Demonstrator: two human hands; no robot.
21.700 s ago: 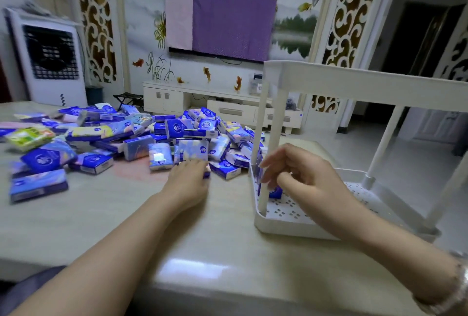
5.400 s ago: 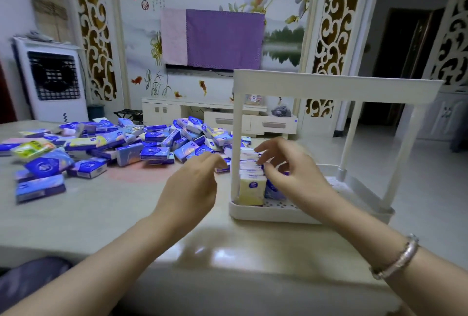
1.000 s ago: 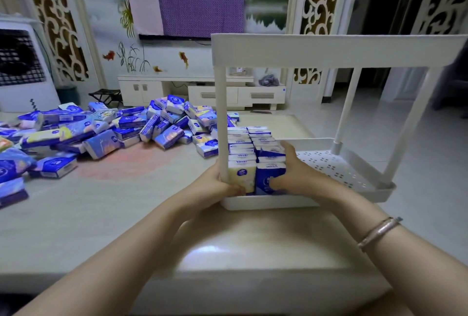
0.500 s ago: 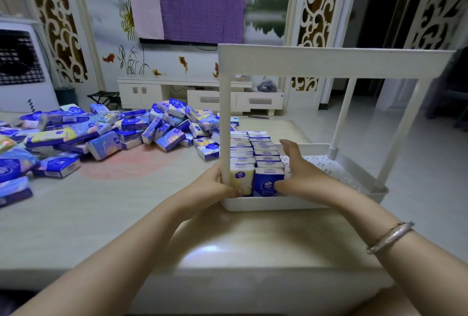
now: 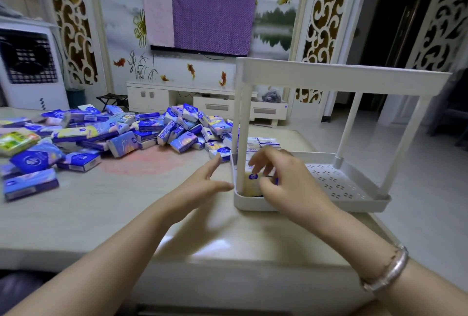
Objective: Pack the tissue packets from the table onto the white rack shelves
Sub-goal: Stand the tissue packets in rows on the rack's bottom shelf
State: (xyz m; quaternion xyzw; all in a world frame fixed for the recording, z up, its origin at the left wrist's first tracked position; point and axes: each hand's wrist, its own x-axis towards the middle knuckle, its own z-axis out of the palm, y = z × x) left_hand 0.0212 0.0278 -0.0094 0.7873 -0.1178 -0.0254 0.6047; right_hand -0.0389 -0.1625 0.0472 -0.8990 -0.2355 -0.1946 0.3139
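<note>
A white two-tier rack point(image 5: 352, 186) stands on the table's right end. Upright tissue packets point(image 5: 253, 181) fill the left part of its lower shelf in rows. My right hand point(image 5: 281, 181) hovers in front of those rows, fingers loosely curled, holding nothing that I can see. My left hand point(image 5: 202, 184) is just left of the rack's corner post, above the table, fingers straight and spread. A large heap of blue and white tissue packets point(image 5: 162, 133) lies across the table's far left and middle.
The rack's upper shelf point(image 5: 342, 77) hangs over the lower one on thin posts. The lower shelf's right half shows its perforated floor. A bracelet point(image 5: 387, 272) sits on my right wrist. The table point(image 5: 101, 209) ends just right of the rack.
Both hands have come off the packed rows. My left hand has swung left, away from the rack post, and opened. My right hand has lifted slightly from the front packets.
</note>
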